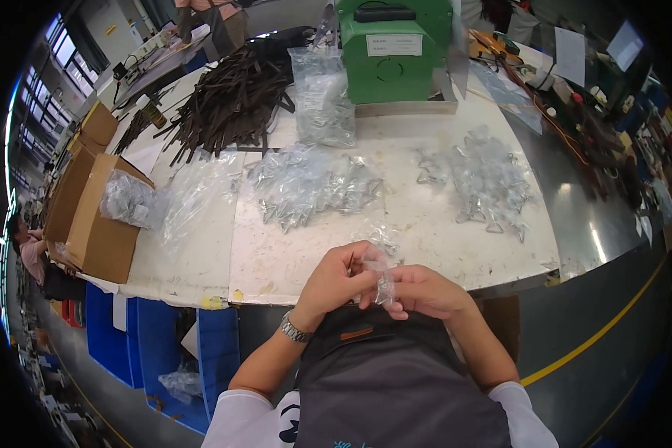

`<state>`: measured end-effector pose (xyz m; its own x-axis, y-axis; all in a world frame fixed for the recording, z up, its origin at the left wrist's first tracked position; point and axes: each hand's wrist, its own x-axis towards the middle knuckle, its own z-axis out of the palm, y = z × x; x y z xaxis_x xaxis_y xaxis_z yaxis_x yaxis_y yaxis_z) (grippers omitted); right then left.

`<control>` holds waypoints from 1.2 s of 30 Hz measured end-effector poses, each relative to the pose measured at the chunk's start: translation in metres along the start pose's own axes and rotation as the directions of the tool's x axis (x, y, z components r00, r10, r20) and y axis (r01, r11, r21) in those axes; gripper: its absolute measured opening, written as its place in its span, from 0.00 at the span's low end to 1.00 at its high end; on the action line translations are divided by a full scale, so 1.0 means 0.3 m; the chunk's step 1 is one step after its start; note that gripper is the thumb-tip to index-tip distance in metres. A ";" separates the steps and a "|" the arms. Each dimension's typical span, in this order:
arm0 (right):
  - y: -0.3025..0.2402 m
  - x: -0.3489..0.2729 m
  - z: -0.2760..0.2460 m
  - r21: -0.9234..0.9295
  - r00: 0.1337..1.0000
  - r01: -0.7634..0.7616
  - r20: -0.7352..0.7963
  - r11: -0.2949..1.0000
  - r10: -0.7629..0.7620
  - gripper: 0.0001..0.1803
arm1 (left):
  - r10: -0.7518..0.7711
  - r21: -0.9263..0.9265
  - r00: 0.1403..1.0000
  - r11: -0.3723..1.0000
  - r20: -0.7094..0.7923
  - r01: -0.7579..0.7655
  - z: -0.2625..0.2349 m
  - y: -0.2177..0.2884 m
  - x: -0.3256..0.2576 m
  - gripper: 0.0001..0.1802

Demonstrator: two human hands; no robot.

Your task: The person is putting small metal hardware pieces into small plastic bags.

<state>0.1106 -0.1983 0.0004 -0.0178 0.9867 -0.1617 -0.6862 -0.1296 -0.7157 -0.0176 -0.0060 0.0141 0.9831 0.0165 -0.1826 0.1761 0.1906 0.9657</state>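
Before the white table [194, 272], the left hand [330, 282] and right hand [431, 290], fingers curled nearly closed, pinched one clear bag [385, 288], apparently unfinished, while whether the left heap [317, 187] or right heap [489, 179] was done was unclear.

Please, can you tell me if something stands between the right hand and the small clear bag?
Nothing visible stands between them: the right hand and the left hand both have their fingers on the small clear bag. Other clear bags lie on the table beyond the hands, not in between.
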 end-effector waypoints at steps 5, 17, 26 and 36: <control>0.008 -0.029 0.005 -0.041 0.971 -0.009 -0.241 0.999 -0.001 0.15 | 0.325 0.367 0.917 0.902 -0.231 -0.227 0.032 -0.081 0.024 0.05; -0.002 -0.039 0.055 -0.689 0.945 -0.002 -0.238 0.724 -0.224 0.14 | 0.337 0.413 0.848 0.897 -0.410 -0.157 -0.153 -0.003 0.001 0.22; 0.015 -0.044 0.017 -0.510 0.957 0.027 -0.234 0.860 -0.169 0.14 | 0.346 0.773 0.934 0.568 0.087 -0.283 0.015 0.073 -0.085 0.25; 0.011 -0.042 0.027 -0.543 0.955 -0.061 -0.276 0.837 -0.110 0.13 | -0.148 0.087 0.980 0.987 0.132 0.138 -0.015 0.064 -0.108 0.28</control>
<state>0.1026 -0.2105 0.0055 0.2594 0.9293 -0.2631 -0.1784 -0.2216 -0.9587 -0.0461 0.0017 0.0379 0.9440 -0.1421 -0.2978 0.3134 0.1046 0.9438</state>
